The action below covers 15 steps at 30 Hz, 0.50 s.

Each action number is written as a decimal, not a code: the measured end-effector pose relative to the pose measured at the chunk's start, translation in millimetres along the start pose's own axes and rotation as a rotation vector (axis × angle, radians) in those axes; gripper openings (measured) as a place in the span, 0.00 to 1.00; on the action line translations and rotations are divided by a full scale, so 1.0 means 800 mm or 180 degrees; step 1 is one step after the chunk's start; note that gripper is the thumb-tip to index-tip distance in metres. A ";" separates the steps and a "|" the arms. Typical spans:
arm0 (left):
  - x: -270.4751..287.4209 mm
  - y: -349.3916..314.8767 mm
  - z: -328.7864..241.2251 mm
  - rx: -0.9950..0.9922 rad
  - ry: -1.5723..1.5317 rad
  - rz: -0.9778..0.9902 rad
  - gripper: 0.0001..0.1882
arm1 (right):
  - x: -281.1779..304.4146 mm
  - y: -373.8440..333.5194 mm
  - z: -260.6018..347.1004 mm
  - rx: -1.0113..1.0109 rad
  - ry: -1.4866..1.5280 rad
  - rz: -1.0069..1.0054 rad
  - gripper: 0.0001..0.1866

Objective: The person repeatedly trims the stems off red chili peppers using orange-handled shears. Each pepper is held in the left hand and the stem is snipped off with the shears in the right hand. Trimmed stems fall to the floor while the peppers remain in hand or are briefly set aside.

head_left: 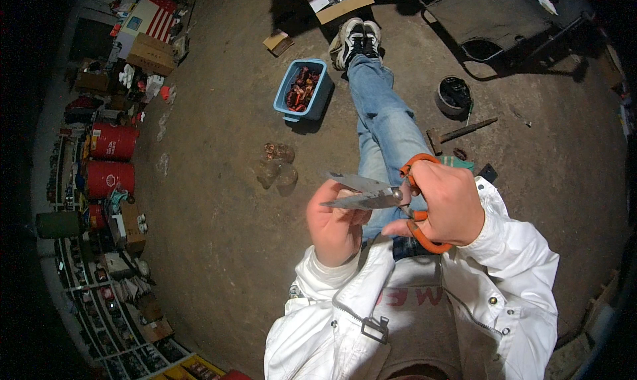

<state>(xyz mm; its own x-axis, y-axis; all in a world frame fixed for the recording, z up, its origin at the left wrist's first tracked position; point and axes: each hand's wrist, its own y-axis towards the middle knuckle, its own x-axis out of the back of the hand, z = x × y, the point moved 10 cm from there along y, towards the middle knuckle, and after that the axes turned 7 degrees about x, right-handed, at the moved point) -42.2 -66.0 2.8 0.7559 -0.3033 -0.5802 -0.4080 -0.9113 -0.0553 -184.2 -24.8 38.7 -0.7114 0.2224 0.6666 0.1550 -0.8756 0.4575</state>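
Observation:
My right hand (451, 197) is closed round the orange-coated handles of a pair of scissors (371, 197), held above my lap. The two broad, grey, worn blades stand apart and point left. Directly behind and below them is my left hand (330, 231), its fingers curled in close to the lower blade. The blades cover part of those fingers, so what they hold, if anything, is hidden. Both forearms are in white jacket sleeves, and my legs (385, 101) in blue jeans stretch out ahead, feet together.
A light blue bin (287, 88) of reddish-brown coils stands left of my legs, near a clear bag (286, 176). On the right are a dark bucket (454, 109), a hammer (464, 129), a teal cloth (458, 162) and a chair (491, 15). Red drums (111, 179) and shelves line the left.

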 end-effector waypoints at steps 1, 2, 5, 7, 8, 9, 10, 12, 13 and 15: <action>0.002 0.000 0.002 0.0076 0.0039 -0.0066 0.10 | 0.004 0.000 0.002 0.0057 -0.0061 -0.0143 0.36; 0.001 0.001 0.003 0.0120 0.0015 -0.0066 0.09 | 0.008 0.001 0.004 0.0104 -0.0136 -0.0280 0.35; -0.001 0.003 0.009 0.0384 -0.0266 0.0035 0.07 | 0.013 0.003 0.006 0.0197 -0.0278 -0.0476 0.35; -0.001 0.003 0.011 0.0493 -0.0318 0.0058 0.07 | 0.013 0.005 0.007 0.0236 -0.0232 -0.0416 0.36; 0.001 0.003 0.011 0.0491 -0.0241 0.0029 0.08 | 0.013 0.006 0.008 0.0248 -0.0249 -0.0383 0.36; 0.001 0.003 0.011 0.0489 -0.0266 0.0025 0.09 | 0.010 0.007 0.007 0.0232 -0.0193 -0.0274 0.36; 0.005 0.002 0.010 0.0429 -0.0100 -0.0104 0.08 | 0.008 0.007 0.007 0.0209 -0.0158 -0.0160 0.37; 0.010 0.000 0.009 0.0308 -0.0048 -0.0261 0.08 | 0.006 0.008 0.006 0.0170 -0.0162 -0.0014 0.37; 0.010 0.000 0.007 0.0199 0.0141 -0.0288 0.09 | 0.006 0.008 0.006 0.0156 -0.0198 0.0021 0.38; 0.009 0.000 0.001 -0.0020 0.0363 -0.0258 0.14 | 0.006 0.009 0.007 0.0163 -0.0252 0.0038 0.38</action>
<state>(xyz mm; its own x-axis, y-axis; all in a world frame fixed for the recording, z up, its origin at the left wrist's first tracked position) -37.4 -68.1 -1.8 0.8397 -0.2578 -0.4779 -0.3402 -0.9358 -0.0929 -182.8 -27.8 48.8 -0.6533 0.2471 0.7157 0.1993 -0.8558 0.4774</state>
